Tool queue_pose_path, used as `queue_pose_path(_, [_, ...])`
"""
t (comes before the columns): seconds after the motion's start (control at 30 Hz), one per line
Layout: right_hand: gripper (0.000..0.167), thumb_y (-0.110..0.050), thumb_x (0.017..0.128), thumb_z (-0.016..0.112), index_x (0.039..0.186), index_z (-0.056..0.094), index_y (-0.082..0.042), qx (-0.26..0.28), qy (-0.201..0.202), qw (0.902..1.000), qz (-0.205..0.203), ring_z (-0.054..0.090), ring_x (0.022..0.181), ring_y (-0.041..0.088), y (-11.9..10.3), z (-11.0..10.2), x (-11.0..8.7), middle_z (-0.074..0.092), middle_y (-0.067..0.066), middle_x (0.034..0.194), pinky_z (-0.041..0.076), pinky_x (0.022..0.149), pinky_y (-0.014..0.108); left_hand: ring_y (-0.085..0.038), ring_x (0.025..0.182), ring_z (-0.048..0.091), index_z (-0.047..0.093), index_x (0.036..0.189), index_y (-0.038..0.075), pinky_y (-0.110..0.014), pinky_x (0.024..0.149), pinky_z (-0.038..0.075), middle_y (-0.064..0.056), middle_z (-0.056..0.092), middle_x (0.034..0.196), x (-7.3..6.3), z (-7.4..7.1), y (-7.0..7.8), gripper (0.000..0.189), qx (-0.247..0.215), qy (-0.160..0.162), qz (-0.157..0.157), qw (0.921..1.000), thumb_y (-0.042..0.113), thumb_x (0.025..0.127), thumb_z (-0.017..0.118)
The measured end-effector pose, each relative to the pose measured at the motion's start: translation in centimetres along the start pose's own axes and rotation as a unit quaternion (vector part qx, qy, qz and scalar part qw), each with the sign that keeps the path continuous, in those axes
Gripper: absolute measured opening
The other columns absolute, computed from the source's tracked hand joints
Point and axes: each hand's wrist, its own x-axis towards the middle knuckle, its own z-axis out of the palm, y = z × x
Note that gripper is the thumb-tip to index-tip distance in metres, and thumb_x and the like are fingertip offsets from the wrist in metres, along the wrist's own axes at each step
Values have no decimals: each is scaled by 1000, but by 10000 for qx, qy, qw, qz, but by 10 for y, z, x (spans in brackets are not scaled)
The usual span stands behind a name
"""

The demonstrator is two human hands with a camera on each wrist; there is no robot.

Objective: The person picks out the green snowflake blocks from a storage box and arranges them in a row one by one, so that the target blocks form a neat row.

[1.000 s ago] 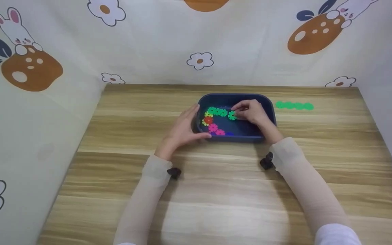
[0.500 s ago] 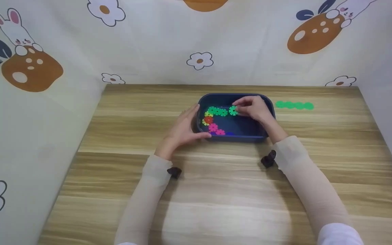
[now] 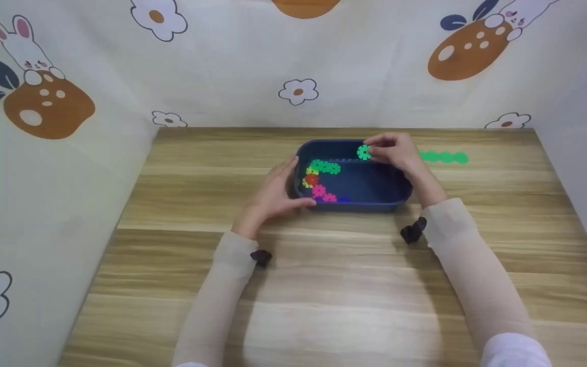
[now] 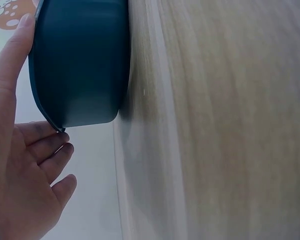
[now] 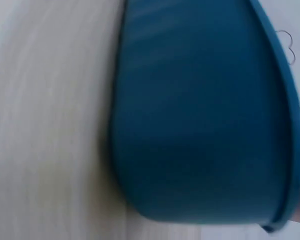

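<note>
A dark blue plastic basin [image 3: 370, 205] sits on the wooden table. My left hand [image 3: 271, 191] rests against its left end, thumb and fingers spread and fairly straight along the rim; the left wrist view shows the thumb [image 4: 12, 55] at that rim too. Between thumb and fingertips, my right hand [image 3: 398, 149] pinches a green snowflake disc [image 3: 363, 152], above the basin's back right part. Inside the basin, several more snowflake discs lie to the left: green [image 3: 326, 167], red [image 3: 311, 179], yellow, pink [image 3: 319, 190] and blue. In the right wrist view, the basin [image 5: 200, 110] hides most of that hand.
A row of joined green discs [image 3: 446, 157] lies on the table right of the basin, its left end close to the right hand. Pale patterned cloth [image 3: 232, 66] walls the table's back and sides. Each wrist carries a small black camera [image 3: 261, 258].
My right hand has lifted the green disc from low inside the basin and carried it back and to the right, toward the rim. The left hand and basin stay in place.
</note>
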Motion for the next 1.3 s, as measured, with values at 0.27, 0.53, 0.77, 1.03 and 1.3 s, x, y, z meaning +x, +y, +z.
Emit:
queue_pose_path(0.27, [24, 2, 91, 68, 115, 68, 6, 368, 137, 9991, -172, 71, 74, 2, -8, -27, -5, 73, -9, 83, 60, 72, 15, -31, 155, 20, 17, 161, 17, -44, 129, 14, -5, 19, 169, 3, -1, -3, 117, 237, -14, 77, 9997, 68, 73, 76])
queue_pose_path(0.53, [18, -1, 89, 71, 106, 75, -2, 423, 638, 9969, -187, 72, 71, 4, -8, -54, -13, 74, -5, 82, 61, 69, 18, -34, 154, 21, 17, 161, 18, -47, 128, 16, -6, 18, 169, 3, -1, -2, 117, 286, -12, 45, 9996, 69, 74, 75])
queue_pose_path(0.77, [17, 6, 88, 68, 99, 76, -4, 963, 895, 9911, -221, 71, 69, 6, -2, -81, -23, 70, -2, 77, 61, 68, 19, -31, 155, 21, 16, 161, 19, -47, 128, 17, -5, 19, 168, 3, -2, -1, 117, 320, -26, -15, 9995, 70, 74, 74])
queue_pose_path(1.03, [18, 1, 91, 67, 106, 74, -4, 734, 1375, 9877, -83, 71, 74, 5, 4, -110, -35, 68, -4, 81, 61, 74, 18, -30, 155, 20, 17, 161, 18, -47, 128, 17, -5, 18, 169, 2, -1, 0, 118, 302, -30, -5, 9995, 72, 73, 73])
queue_pose_path(1.3, [19, 5, 90, 66, 100, 75, -9, 903, 1754, 9803, 21, 68, 75, 3, 15, -134, -44, 67, -6, 80, 60, 74, 16, -31, 155, 19, 18, 161, 15, -46, 129, 14, -6, 17, 169, 0, 0, -1, 115, 166, 19, 136, 9998, 65, 75, 76])
